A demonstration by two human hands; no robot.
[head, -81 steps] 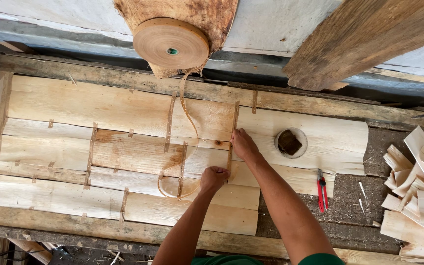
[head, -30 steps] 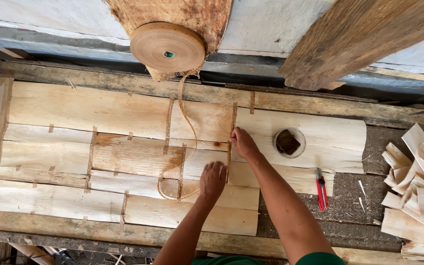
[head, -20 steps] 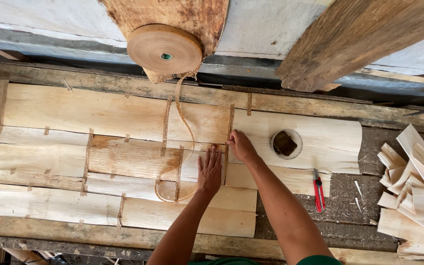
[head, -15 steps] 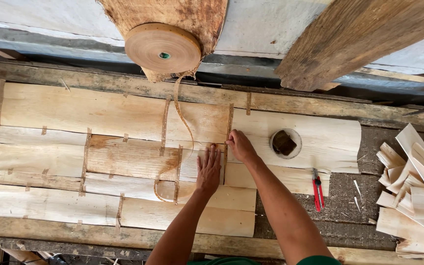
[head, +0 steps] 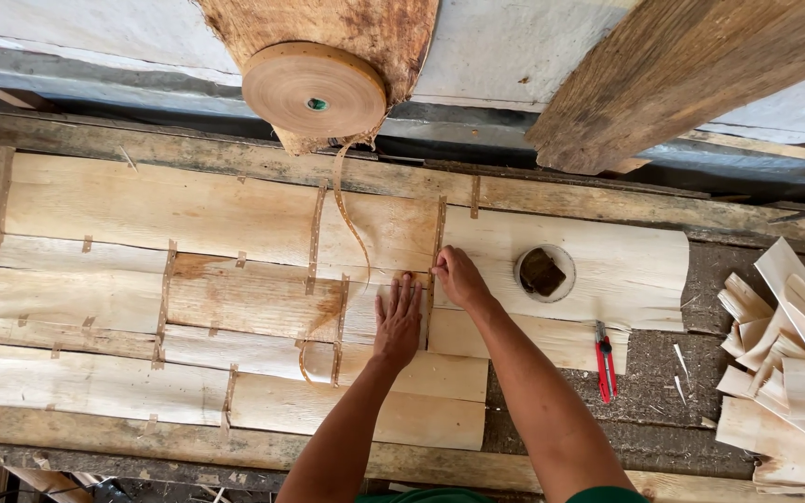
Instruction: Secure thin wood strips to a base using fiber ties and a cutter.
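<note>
pale veneer sheets (head: pixel 235 279), patched together with brown paper tape strips, lie flat on the workbench (head: pixel 328 172). the left hand (head: pixel 397 319) presses on them, fingers spread flat; the right hand (head: pixel 459 277), fingers curled, pinches a vertical tape strip (head: pixel 438 233) below the tape roll (head: pixel 314 89).

bare veneer sheets (head: pixel 188 214) open leftward, tape strip (head: pixel 351 214) dangling across, red cutter (head: pixel 604 359) rightward
</note>
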